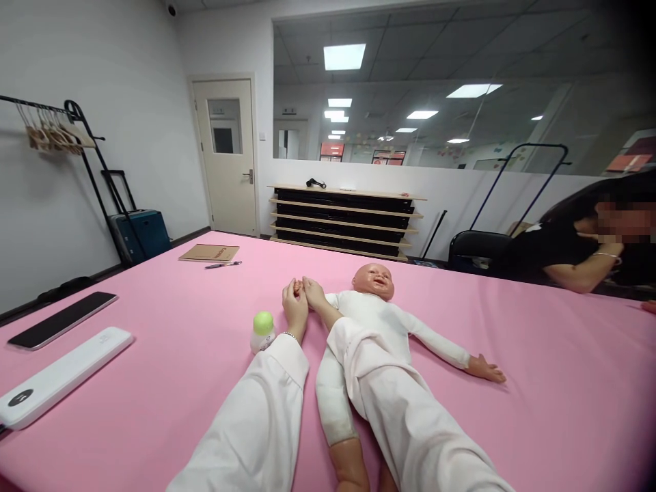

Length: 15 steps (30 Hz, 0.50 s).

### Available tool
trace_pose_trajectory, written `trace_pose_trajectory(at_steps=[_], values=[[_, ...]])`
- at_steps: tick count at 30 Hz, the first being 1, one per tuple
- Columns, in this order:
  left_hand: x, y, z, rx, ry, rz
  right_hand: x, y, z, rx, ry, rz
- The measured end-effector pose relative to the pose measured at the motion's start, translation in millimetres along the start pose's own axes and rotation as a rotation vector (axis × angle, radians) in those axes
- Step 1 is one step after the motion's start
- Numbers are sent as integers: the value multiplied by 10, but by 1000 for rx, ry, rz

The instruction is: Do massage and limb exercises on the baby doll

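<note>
A baby doll (376, 316) with a white cloth body lies on its back on the pink tabletop, its head at the far end. My left hand (295, 307) is closed around the doll's small hand (298, 288), which shows only in part between my fingers. From the other side, my right hand (313, 294) is also closed on that doll hand, its fingertips meeting my left. My right sleeve crosses the doll's body and hides part of its legs. Beside my left wrist stands a small bottle (263, 333) with a green cap.
On the left lie a white oblong device (66, 376) and a dark flat phone-like slab (61, 320). A brown notebook (209, 252) and a pen (223, 264) lie at the far edge. Another person (553, 239) sits at the right, near a black chair (474, 246).
</note>
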<state>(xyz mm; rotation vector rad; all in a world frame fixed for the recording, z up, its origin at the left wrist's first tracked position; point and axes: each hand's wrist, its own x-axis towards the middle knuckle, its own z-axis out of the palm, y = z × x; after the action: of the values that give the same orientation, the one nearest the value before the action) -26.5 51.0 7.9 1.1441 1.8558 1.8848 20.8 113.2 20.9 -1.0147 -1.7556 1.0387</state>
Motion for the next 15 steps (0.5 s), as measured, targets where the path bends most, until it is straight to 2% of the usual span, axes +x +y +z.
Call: trace_pose_trajectory(at_steps=[5, 15], values=[[-7, -1, 3, -14, -3, -9, -75, -28, -20, 111, -142, 13], [0, -34, 1, 60, -36, 80, -91, 35, -56, -60, -70, 6]])
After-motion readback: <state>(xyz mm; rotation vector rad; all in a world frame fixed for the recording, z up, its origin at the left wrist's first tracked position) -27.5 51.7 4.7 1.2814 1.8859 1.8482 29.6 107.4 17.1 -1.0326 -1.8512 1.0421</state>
